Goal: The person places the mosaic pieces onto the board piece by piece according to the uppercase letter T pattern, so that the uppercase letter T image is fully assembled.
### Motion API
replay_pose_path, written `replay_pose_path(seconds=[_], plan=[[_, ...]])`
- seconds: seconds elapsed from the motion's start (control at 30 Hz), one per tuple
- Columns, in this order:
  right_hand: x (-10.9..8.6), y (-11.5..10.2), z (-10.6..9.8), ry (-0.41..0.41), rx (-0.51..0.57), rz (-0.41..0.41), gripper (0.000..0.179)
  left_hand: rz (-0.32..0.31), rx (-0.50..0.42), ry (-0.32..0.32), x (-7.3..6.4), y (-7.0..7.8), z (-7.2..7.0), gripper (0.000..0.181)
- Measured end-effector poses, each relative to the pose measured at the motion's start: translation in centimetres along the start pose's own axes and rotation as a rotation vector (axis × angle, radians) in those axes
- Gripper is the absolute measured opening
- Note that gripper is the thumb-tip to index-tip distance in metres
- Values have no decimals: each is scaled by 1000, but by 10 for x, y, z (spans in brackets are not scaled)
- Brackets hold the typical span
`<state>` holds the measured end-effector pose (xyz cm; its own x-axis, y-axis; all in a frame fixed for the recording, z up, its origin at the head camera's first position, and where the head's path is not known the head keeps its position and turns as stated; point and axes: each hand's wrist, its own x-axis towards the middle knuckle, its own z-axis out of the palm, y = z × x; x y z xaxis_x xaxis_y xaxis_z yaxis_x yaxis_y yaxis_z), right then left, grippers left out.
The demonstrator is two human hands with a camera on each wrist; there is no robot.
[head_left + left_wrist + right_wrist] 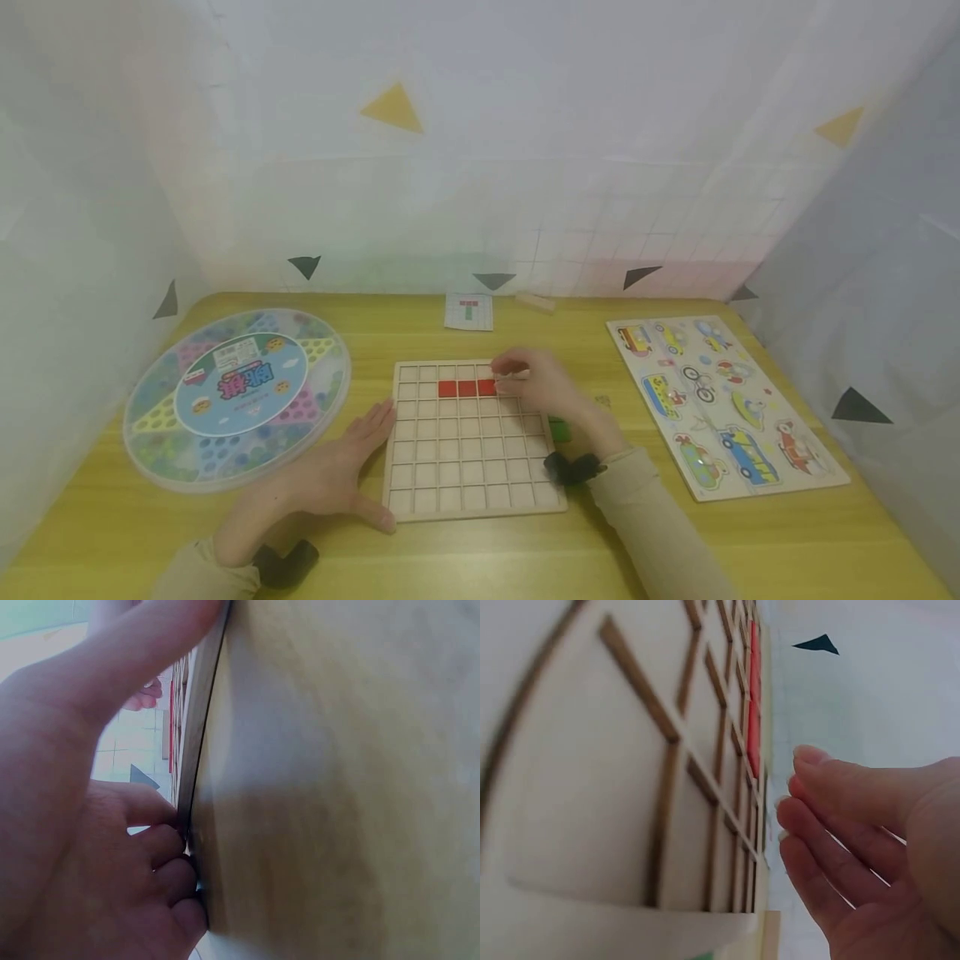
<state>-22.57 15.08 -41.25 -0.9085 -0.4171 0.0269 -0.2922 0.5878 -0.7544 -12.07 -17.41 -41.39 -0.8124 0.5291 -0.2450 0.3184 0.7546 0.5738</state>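
A wooden grid board (pixel 450 450) lies on the table, with red squares (pixel 467 388) side by side in its second row from the far edge. My left hand (pixel 333 475) is spread along the board's left side, thumb at the near corner and fingertips at the edge. In the left wrist view, the fingers (pixel 161 859) meet the board's rim (pixel 196 724). Over the board's far right part hovers my right hand (pixel 536 383), close to the rightmost red square. The right wrist view shows its thumb and fingers (pixel 817 877) loosely bent and holding nothing.
A small card (pixel 468 312) with a red and green T lies behind the board, beside a wooden strip (pixel 536 302). Green pieces (pixel 559 430) sit at the board's right edge. A round Chinese checkers box (pixel 240 396) is left; a vehicle picture puzzle (pixel 727 408) is right.
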Motion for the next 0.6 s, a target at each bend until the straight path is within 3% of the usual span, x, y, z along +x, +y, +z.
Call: replay_pose_path(seconds=[0.23,0.4,0.6], plan=[[-2,3,-12,8,0,-57,27,-9,9,0,0,0,-1,141],[-9,3,-28,59,-5,-64,27,-11,14,-2,1,0,1,142],[-24,10,-46,69,-94,-96,25,-30,23,0,1,-1,2,142]])
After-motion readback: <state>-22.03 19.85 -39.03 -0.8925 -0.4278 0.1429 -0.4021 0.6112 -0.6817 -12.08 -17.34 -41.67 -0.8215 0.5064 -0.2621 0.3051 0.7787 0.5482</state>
